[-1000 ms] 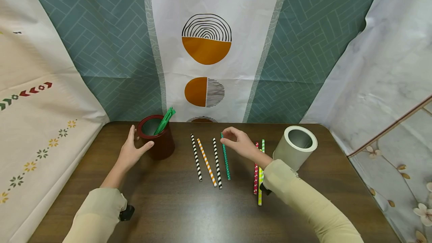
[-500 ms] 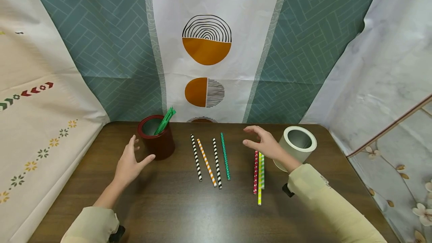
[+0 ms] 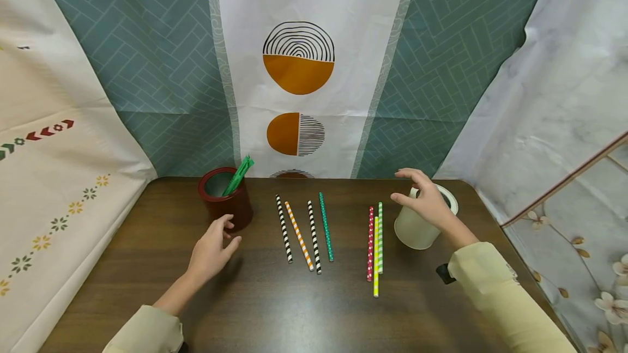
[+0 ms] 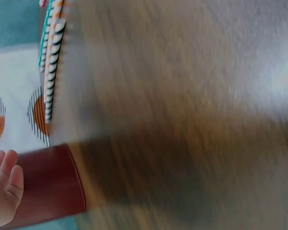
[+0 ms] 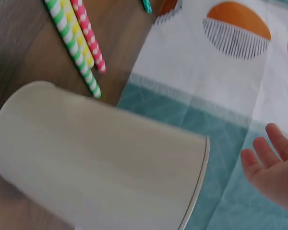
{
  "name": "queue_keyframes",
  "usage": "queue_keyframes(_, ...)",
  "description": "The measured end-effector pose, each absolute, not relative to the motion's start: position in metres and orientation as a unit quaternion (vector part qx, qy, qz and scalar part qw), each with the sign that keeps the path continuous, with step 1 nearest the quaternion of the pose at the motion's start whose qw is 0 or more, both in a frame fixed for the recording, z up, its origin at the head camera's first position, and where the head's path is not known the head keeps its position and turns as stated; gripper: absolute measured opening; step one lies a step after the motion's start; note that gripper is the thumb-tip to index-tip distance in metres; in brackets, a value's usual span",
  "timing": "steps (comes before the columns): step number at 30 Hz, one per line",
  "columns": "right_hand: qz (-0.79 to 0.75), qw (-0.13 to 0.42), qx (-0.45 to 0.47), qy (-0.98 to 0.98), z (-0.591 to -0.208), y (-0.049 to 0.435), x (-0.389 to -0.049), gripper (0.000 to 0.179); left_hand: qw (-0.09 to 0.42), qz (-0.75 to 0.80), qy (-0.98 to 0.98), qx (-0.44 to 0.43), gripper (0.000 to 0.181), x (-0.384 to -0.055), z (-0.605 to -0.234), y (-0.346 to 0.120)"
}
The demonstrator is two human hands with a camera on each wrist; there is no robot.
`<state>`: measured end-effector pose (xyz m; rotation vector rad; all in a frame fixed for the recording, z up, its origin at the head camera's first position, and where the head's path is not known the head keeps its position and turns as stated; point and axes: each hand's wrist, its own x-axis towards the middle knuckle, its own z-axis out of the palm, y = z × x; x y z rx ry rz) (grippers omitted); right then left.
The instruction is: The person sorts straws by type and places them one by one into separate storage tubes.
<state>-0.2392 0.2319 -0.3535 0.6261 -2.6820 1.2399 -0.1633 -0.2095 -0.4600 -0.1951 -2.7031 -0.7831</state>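
Over white cup (image 3: 417, 227), right hand (image 3: 426, 200) grip released; left hand (image 3: 212, 246) relaxed, empty.

I look for writing, but I find no words, no numbers and no brand in any view. The cream cup (image 3: 417, 227), the dark red cup (image 3: 227, 200) and the paper straws (image 3: 314, 230) carry only plain colour, stripes or dots. The cloth (image 3: 299, 70) behind the far edge of the table (image 3: 294, 309) shows circles and lines, and the cloth at the left edge shows small arrows (image 3: 36, 138) and flowers, not letters.
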Motion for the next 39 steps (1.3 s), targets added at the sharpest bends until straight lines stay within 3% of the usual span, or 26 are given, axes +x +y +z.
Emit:
queue_keyframes(10, 0.365, 0.040, 0.176, -0.913, -0.364, 0.272, -0.240, 0.065, 0.090, -0.278, -0.950, -0.107, 0.046, -0.165, -0.469, -0.187)
queue_keyframes(23, 0.393, 0.068, 0.122, -0.909, -0.383, 0.317, -0.232, 0.077, 0.071, -0.298, -0.947, -0.098, 0.045, -0.172, -0.480, -0.171)
queue_keyframes(31, 0.407, 0.014, 0.078, -0.910, -0.390, 0.333, -0.223, 0.086, 0.046, -0.318, -0.943, -0.087, 0.043, -0.172, -0.484, -0.165)
queue_keyframes(39, 0.417, 0.004, 0.062, -0.907, -0.401, 0.338, -0.222, 0.082, 0.040, -0.341, -0.936, -0.077, 0.042, -0.176, -0.487, -0.160)
